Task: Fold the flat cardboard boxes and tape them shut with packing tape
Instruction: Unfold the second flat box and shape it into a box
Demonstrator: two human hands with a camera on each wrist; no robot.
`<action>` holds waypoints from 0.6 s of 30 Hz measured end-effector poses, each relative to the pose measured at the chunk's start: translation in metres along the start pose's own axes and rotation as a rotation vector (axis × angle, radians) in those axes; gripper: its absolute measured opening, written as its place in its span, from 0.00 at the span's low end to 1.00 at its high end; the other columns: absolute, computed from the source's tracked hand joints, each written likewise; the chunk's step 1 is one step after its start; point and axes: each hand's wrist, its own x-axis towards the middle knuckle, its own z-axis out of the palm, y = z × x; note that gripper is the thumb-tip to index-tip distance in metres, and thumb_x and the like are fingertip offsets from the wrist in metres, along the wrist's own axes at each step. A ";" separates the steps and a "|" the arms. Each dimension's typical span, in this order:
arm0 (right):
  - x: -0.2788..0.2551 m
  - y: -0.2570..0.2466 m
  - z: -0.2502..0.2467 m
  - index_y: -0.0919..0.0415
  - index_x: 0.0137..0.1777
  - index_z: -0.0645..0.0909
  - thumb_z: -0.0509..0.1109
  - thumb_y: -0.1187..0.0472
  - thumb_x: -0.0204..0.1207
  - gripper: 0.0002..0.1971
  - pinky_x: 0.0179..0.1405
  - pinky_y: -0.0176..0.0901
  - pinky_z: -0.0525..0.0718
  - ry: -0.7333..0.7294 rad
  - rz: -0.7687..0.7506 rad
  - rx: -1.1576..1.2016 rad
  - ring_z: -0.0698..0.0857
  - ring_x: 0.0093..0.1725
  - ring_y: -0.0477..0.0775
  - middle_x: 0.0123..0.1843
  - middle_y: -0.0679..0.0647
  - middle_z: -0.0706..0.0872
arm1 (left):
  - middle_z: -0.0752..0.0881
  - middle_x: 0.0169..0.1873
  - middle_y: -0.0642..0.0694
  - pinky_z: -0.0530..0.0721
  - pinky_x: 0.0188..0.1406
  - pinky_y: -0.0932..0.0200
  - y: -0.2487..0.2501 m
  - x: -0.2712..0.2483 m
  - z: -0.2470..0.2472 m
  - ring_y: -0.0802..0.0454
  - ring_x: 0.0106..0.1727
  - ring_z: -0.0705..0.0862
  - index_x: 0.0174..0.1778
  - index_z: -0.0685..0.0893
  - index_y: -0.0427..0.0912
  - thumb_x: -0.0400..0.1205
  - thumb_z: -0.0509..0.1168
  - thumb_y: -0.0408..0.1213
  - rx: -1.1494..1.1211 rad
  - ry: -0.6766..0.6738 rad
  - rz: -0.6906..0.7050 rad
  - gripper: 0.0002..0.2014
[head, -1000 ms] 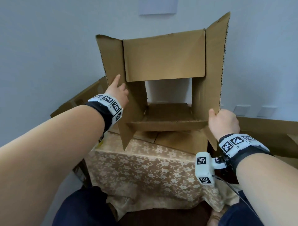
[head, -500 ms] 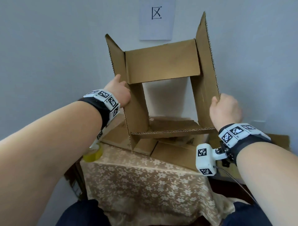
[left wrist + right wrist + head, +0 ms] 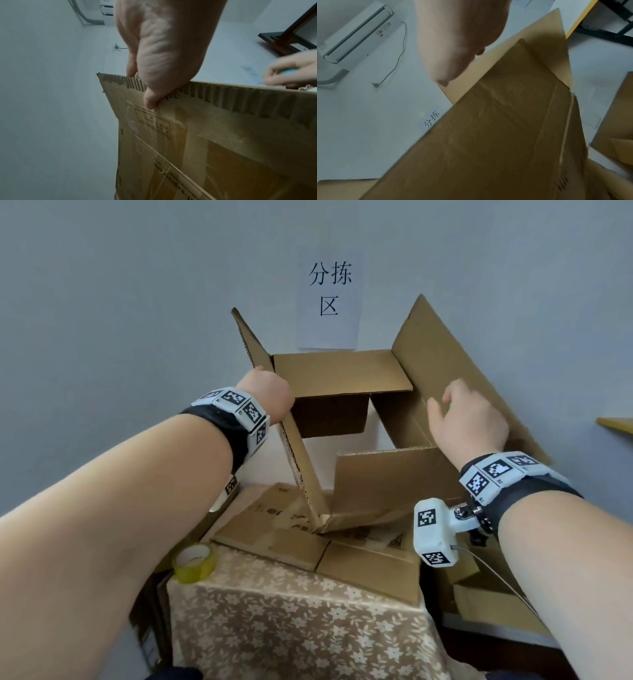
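An unfolded brown cardboard box [image 3: 342, 374] is held tilted in the air over the table, open at both ends with its flaps spread. My left hand [image 3: 265, 397] grips the left flap; in the left wrist view the thumb [image 3: 150, 97] and fingers pinch the box's [image 3: 223, 135] corrugated edge. My right hand [image 3: 469, 419] lies with spread fingers on the inner face of the right panel. The right wrist view shows the palm [image 3: 453, 54] against the cardboard [image 3: 505, 135]. A roll of yellowish packing tape [image 3: 195, 566] stands at the table's left corner.
Flat cardboard boxes [image 3: 274, 529] are stacked on the table with the floral cloth [image 3: 291, 628], right under the held box. More cardboard [image 3: 496, 604] lies low on the right. A paper sign [image 3: 329, 289] hangs on the wall close behind.
The box has tipped from upright to slanted with its right flap leaning outward. My right hand has left the flap's edge and now lies flat on the panel. My left hand keeps its grip.
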 end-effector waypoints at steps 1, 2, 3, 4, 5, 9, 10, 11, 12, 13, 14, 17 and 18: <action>-0.002 0.001 0.001 0.58 0.53 0.76 0.60 0.48 0.82 0.13 0.39 0.46 0.72 -0.058 0.035 -0.002 0.79 0.42 0.64 0.48 0.61 0.84 | 0.76 0.38 0.50 0.72 0.53 0.57 -0.002 -0.001 -0.003 0.48 0.45 0.75 0.39 0.78 0.44 0.85 0.53 0.31 -0.008 0.010 -0.017 0.12; -0.003 0.002 0.001 0.57 0.51 0.77 0.60 0.47 0.82 0.14 0.39 0.46 0.73 -0.091 0.064 -0.007 0.79 0.42 0.64 0.47 0.62 0.85 | 0.76 0.36 0.50 0.71 0.48 0.57 -0.004 -0.004 -0.006 0.49 0.44 0.74 0.40 0.78 0.43 0.85 0.53 0.30 -0.013 0.023 -0.035 0.12; -0.004 0.003 0.000 0.57 0.50 0.78 0.60 0.46 0.82 0.14 0.40 0.46 0.74 -0.093 0.081 -0.005 0.81 0.44 0.65 0.46 0.62 0.85 | 0.75 0.33 0.50 0.70 0.44 0.58 -0.007 -0.006 -0.007 0.49 0.42 0.74 0.39 0.78 0.41 0.84 0.53 0.29 -0.014 0.031 -0.050 0.11; -0.004 0.003 -0.001 0.58 0.50 0.78 0.61 0.47 0.81 0.14 0.40 0.47 0.74 -0.069 0.086 0.007 0.82 0.46 0.67 0.46 0.63 0.86 | 0.74 0.30 0.49 0.72 0.41 0.58 -0.009 -0.009 -0.009 0.49 0.39 0.75 0.37 0.77 0.40 0.83 0.54 0.27 -0.016 0.033 -0.061 0.11; -0.004 0.002 -0.002 0.58 0.51 0.79 0.61 0.47 0.81 0.14 0.41 0.47 0.74 -0.042 0.087 0.025 0.83 0.47 0.69 0.46 0.63 0.86 | 0.74 0.29 0.48 0.73 0.38 0.58 -0.011 -0.010 -0.011 0.50 0.34 0.75 0.35 0.76 0.39 0.82 0.54 0.25 -0.021 0.026 -0.071 0.11; 0.002 0.001 -0.005 0.55 0.66 0.77 0.62 0.49 0.81 0.18 0.51 0.52 0.79 -0.080 0.107 0.157 0.82 0.58 0.67 0.59 0.60 0.85 | 0.75 0.30 0.48 0.76 0.34 0.56 -0.008 -0.006 -0.021 0.49 0.32 0.76 0.34 0.76 0.38 0.80 0.54 0.23 -0.099 0.048 -0.101 0.11; 0.004 0.002 -0.004 0.54 0.70 0.76 0.61 0.48 0.81 0.20 0.55 0.52 0.79 -0.114 0.118 0.187 0.81 0.62 0.66 0.63 0.59 0.84 | 0.75 0.30 0.48 0.76 0.35 0.56 -0.004 -0.005 -0.021 0.48 0.34 0.77 0.36 0.77 0.38 0.82 0.54 0.25 -0.122 0.046 -0.102 0.11; 0.005 0.003 -0.003 0.54 0.72 0.75 0.60 0.47 0.82 0.22 0.59 0.52 0.78 -0.158 0.119 0.193 0.80 0.64 0.65 0.66 0.58 0.83 | 0.74 0.30 0.49 0.76 0.36 0.56 0.000 -0.003 -0.018 0.48 0.36 0.77 0.37 0.77 0.39 0.83 0.55 0.27 -0.146 0.036 -0.106 0.11; 0.005 0.004 -0.001 0.53 0.72 0.76 0.58 0.45 0.82 0.23 0.60 0.52 0.78 -0.209 0.113 0.190 0.79 0.66 0.64 0.67 0.58 0.83 | 0.74 0.30 0.49 0.76 0.37 0.56 0.003 -0.002 -0.015 0.49 0.36 0.77 0.38 0.77 0.40 0.84 0.55 0.28 -0.168 0.022 -0.113 0.10; 0.005 0.005 0.001 0.53 0.68 0.80 0.56 0.42 0.82 0.23 0.59 0.51 0.77 -0.266 0.100 0.192 0.80 0.65 0.64 0.64 0.57 0.85 | 0.74 0.30 0.49 0.76 0.37 0.57 0.007 -0.002 -0.010 0.49 0.35 0.77 0.39 0.77 0.40 0.85 0.55 0.29 -0.188 0.010 -0.122 0.10; 0.003 0.005 0.003 0.54 0.60 0.84 0.53 0.40 0.82 0.24 0.55 0.49 0.77 -0.332 0.078 0.199 0.81 0.62 0.64 0.57 0.57 0.87 | 0.74 0.31 0.50 0.75 0.37 0.57 0.009 -0.002 -0.005 0.50 0.35 0.77 0.41 0.77 0.40 0.85 0.54 0.29 -0.212 0.000 -0.132 0.10; -0.006 0.001 0.009 0.55 0.48 0.85 0.45 0.34 0.82 0.32 0.50 0.47 0.74 -0.525 -0.009 0.156 0.82 0.60 0.64 0.49 0.55 0.87 | 0.77 0.38 0.47 0.76 0.40 0.55 0.011 -0.003 0.003 0.45 0.43 0.80 0.47 0.80 0.38 0.84 0.54 0.26 -0.296 -0.009 -0.189 0.10; -0.008 0.000 0.014 0.55 0.58 0.85 0.45 0.31 0.81 0.35 0.57 0.48 0.74 -0.567 -0.021 0.150 0.80 0.65 0.63 0.58 0.55 0.87 | 0.78 0.40 0.45 0.77 0.41 0.54 0.010 -0.003 0.003 0.44 0.45 0.81 0.49 0.81 0.36 0.84 0.54 0.25 -0.319 -0.007 -0.208 0.10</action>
